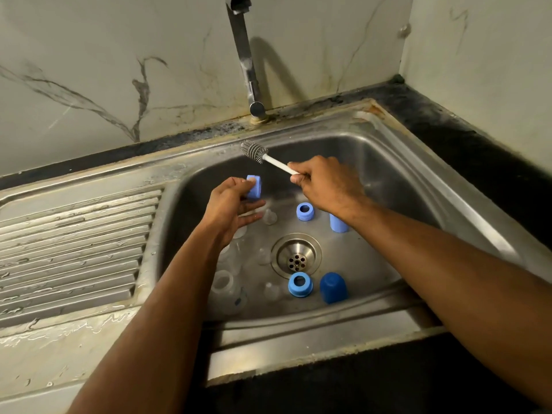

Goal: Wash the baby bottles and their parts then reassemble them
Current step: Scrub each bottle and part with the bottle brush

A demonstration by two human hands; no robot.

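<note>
Nearest in the sink basin (385, 180): dark blue cap (333, 287), blue ring (300, 284), clear bottles (227, 289), then drain (296, 256). Beyond, left hand (231, 209) pinches a light blue collar (254, 187); right hand (324, 182) grips the brush (263, 155) below the faucet (246, 59).

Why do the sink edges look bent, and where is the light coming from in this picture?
Head view: the wide-angle lens bows the sink rim and counter lines. The tap casts a dark shadow rightward on the wall, so the light seems to come from the left. Glare streaks the right rim; the clear bottle parts look hazy and hard to make out.
</note>
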